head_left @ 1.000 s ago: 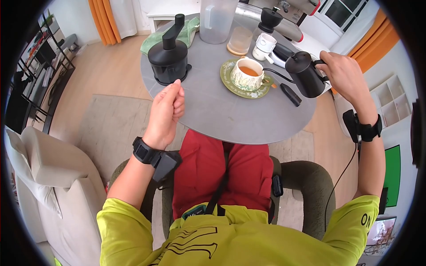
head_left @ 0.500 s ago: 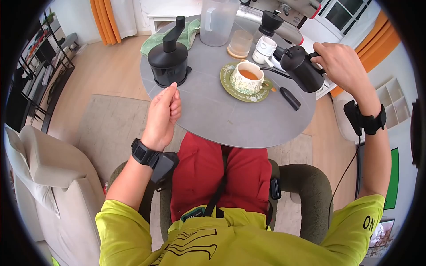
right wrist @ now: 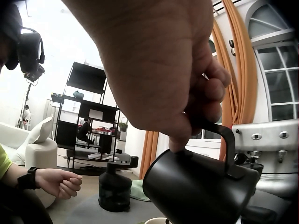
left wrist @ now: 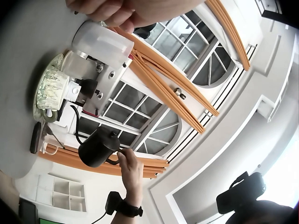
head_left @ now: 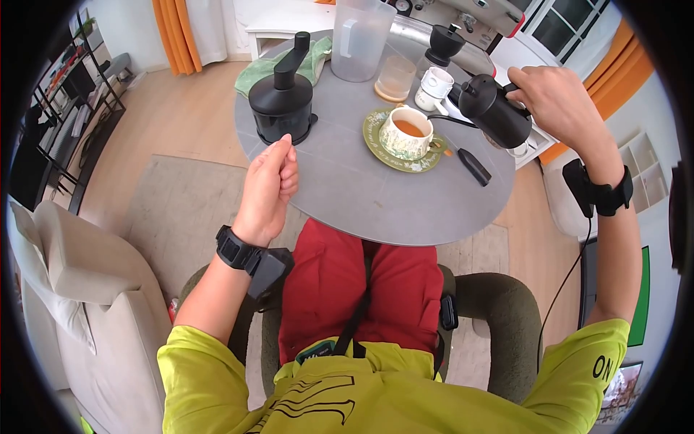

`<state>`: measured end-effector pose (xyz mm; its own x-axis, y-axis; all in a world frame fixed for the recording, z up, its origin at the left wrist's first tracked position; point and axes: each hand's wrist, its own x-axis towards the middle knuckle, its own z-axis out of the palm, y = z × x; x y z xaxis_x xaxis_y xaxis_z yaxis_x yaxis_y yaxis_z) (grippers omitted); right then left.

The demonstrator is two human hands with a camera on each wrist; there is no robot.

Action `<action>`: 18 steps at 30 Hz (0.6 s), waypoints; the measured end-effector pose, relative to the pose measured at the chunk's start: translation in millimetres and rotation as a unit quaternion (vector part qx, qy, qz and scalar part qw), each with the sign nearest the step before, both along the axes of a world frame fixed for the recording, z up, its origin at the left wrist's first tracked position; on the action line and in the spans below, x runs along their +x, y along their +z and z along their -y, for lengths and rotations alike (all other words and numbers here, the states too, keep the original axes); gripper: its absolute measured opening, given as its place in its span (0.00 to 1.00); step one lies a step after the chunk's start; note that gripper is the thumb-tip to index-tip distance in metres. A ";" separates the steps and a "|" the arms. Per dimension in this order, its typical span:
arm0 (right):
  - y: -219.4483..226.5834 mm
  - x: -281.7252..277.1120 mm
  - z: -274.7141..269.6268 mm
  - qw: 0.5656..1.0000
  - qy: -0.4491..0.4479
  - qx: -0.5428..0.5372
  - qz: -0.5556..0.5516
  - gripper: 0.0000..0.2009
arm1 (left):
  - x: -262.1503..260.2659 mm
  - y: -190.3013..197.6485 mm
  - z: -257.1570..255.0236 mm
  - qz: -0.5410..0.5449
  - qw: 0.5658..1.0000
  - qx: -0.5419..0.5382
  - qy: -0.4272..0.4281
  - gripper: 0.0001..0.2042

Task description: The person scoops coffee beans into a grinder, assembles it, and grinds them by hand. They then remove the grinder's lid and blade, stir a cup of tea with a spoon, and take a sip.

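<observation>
In the head view my right hand (head_left: 557,105) grips the handle of a black gooseneck kettle (head_left: 499,112), held raised over the table's right side. The kettle leans, and its thin spout reaches to the right rim of a patterned teacup (head_left: 405,143) containing amber liquid. A green decorated saucer (head_left: 371,137) is under the cup. My left hand (head_left: 271,181) has curled fingers, thumb against the index finger, and holds nothing visible. It hovers at the near left table edge, just before a black hand-crank canister (head_left: 280,108). In the right wrist view, the kettle (right wrist: 196,186) fills the lower middle.
On the grey round table (head_left: 361,210) stand a clear pitcher (head_left: 358,47), a glass tumbler (head_left: 395,78), stacked white cups (head_left: 434,90) and a black-topped grinder (head_left: 443,45). A slim black object (head_left: 473,167) lies right of the saucer. A green cloth (head_left: 316,64) lies behind the canister.
My right hand has raised the kettle slightly and tilted it more toward the cup over the second, its spout staying near the rim. My left hand has hardly moved.
</observation>
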<state>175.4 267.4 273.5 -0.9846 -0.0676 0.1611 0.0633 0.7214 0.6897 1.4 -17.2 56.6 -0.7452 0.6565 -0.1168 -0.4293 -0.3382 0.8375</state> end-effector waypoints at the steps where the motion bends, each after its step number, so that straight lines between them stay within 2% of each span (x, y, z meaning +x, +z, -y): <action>1: -0.2 0.1 0.3 1.000 -0.005 -0.003 0.003 0.11 | -0.4 0.6 0.3 -0.002 1.000 0.005 0.000 0.15; 9: -0.3 -0.7 2.4 1.000 -0.011 0.000 -0.002 0.10 | 5.4 -3.2 -2.7 -0.011 1.000 0.000 -0.010 0.15; 12: -1.1 -0.1 3.1 1.000 -0.016 -0.004 -0.004 0.10 | 10.5 -9.7 -5.5 0.004 0.996 -0.029 -0.080 0.15; 18: -5.4 0.1 3.0 1.000 -0.022 -0.016 -0.005 0.10 | 16.2 -14.2 -8.4 0.002 0.994 -0.032 -0.101 0.15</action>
<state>175.5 264.4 268.1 -0.9848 -0.0191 0.1724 0.1021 0.7396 0.6652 17.6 -8.8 42.4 -0.5983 0.7839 -0.1660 -0.4870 -0.1913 0.8522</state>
